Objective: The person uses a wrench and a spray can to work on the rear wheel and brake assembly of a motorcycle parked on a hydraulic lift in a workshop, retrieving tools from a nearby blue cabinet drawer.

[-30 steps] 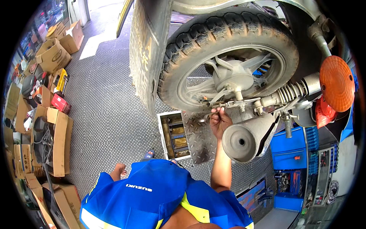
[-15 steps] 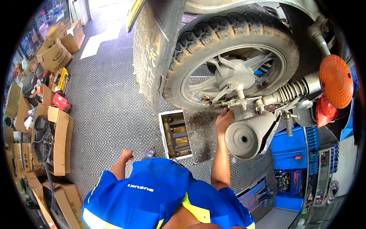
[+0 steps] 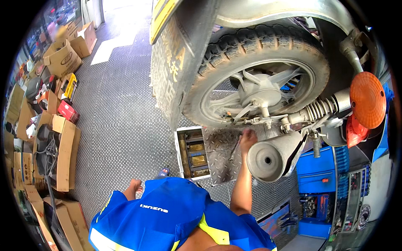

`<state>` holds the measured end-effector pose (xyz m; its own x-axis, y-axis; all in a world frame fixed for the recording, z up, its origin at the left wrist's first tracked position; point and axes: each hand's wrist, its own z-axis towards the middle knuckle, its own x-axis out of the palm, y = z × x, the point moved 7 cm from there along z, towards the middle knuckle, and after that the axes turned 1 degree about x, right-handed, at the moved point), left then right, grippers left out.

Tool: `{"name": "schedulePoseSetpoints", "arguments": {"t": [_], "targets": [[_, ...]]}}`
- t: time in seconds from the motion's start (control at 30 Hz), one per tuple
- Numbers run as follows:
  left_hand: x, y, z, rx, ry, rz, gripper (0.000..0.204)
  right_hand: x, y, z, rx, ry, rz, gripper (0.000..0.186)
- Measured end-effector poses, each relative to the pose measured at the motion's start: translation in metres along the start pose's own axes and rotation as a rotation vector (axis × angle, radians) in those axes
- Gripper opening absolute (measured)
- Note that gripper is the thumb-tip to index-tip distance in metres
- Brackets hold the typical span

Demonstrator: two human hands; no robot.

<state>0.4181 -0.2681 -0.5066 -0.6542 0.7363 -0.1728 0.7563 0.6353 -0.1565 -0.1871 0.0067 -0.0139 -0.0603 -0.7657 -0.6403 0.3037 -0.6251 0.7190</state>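
Wheel [image 3: 261,90] is standing far right, the right hand [image 3: 248,138] hovering near it, arm outstretched; the left hand [image 3: 135,186] is hanging near left. I cannot tell either hand's openness or hold.

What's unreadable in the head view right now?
All head view:
Right hand: blurred; grip unclear.
Left hand: too small for finger detail.
Rear wheel: left part hidden by the mud flap.
Silver fender: cut off by the upper edge.
Sandal: partly hidden by the blue shirt.

A head-worn fisheye looks down over the blue shirt [image 3: 167,205] toward the nearby wheel [image 3: 260,90].
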Motion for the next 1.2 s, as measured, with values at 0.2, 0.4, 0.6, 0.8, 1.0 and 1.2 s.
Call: {"name": "schedulePoseSetpoints", "arguments": {"t": [0.2, 0.4, 0.6, 0.8, 1.0, 1.2], "targets": [[-0.001, -0.013, -0.036, 0.058, -0.049, -0.025, 0.035, 0.003, 0.021, 0.031, 0.465, 0.491, 0.865, 0.036], [0.008, -0.064, -0.086, 0.248, -0.098, -0.087, 0.023, -0.001, 0.061, 0.007, 0.887, 1.342, 1.947, 0.021], [0.002, -0.074, -0.083, 0.273, -0.091, -0.145, 0.019, 0.003, 0.04, 0.023, 0.627, 0.944, 1.441, 0.022], [0.007, -0.073, -0.093, 0.244, -0.168, -0.007, 0.027, -0.019, 0.044, 0.04, 0.33, 0.437, 0.623, 0.024], [0.01, -0.054, -0.073, 0.202, -0.084, 0.045, 0.027, -0.035, 0.048, 0.045, -0.125, 0.23, 0.292, 0.033], [-0.003, -0.038, -0.018, 0.166, -0.024, -0.03, 0.024, 0.01, 0.03, 0.028, 0.743, 1.17, 1.699, 0.02]]}}
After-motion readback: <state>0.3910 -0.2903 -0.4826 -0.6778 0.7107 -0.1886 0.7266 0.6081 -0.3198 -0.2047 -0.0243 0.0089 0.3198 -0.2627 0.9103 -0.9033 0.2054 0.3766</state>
